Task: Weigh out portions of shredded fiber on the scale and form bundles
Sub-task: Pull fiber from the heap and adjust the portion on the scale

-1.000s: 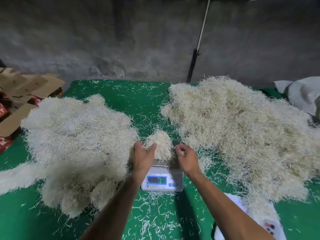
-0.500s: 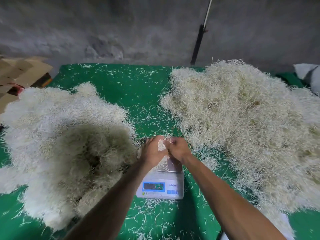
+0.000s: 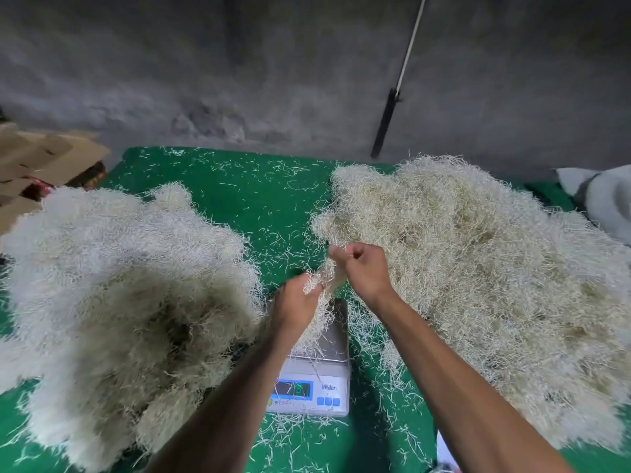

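Note:
A small white digital scale (image 3: 319, 387) stands on the green cloth between two big heaps of pale shredded fiber. Above its steel pan both hands hold one small bundle of fiber (image 3: 324, 285). My left hand (image 3: 295, 303) grips the bundle's lower end with curled fingers. My right hand (image 3: 363, 268) grips the upper end, a little higher and further back. Loose strands hang from the bundle down onto the pan. The left heap (image 3: 112, 295) looks whiter and fluffier; the right heap (image 3: 478, 274) is yellower and coarser.
Green cloth (image 3: 246, 199) strewn with stray strands covers the table. Flattened cardboard (image 3: 44, 158) lies at the far left, grey fabric (image 3: 604, 199) at the far right. A dark pole with a white handle (image 3: 392, 107) leans on the concrete wall behind.
The portion that sat on the scale pan has been gathered by both hands, lifted off it and squeezed into a narrow bundle; the right hand has moved up and back.

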`<state>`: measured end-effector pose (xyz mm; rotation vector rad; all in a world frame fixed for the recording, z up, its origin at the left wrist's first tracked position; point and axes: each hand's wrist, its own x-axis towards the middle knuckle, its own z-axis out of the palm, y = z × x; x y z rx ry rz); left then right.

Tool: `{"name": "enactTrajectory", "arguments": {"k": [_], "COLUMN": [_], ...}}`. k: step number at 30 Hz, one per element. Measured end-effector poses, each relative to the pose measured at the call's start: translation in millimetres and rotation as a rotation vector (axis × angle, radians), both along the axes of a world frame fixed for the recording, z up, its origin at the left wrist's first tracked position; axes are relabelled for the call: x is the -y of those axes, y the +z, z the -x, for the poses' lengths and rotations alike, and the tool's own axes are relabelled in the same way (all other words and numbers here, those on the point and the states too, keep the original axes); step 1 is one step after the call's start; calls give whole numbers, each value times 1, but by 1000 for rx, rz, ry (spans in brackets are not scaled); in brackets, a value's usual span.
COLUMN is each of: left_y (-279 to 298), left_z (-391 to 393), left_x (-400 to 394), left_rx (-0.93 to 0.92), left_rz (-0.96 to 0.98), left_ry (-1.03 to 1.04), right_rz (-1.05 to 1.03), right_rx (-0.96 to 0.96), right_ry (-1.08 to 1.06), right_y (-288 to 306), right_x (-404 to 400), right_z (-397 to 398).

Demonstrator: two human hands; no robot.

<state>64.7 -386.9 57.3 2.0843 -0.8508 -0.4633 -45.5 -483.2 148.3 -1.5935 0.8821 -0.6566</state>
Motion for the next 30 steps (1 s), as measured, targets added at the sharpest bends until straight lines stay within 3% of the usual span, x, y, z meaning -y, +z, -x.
{"name": "enactTrajectory", "arguments": {"k": [9, 13, 23, 26, 30], "left_y": [41, 55, 57, 58, 54], "left_z": [1, 13, 9, 2, 6], "left_x": [14, 6, -7, -8, -18], "left_rx": [62, -170, 126, 103, 207], "left_rz": [-144, -42, -179, -141, -11], "left_ry": [-96, -146, -112, -97, -84], "right_rz": [174, 171, -89, -127, -168], "right_rx": [-111, -139, -367, -398, -467], "right_ry": [-47, -83, -150, -212, -359], "right_y": [6, -2, -35, -41, -35], "right_x": [-2, 9, 21, 33, 76], "right_z": [8, 3, -52, -68, -44]}}
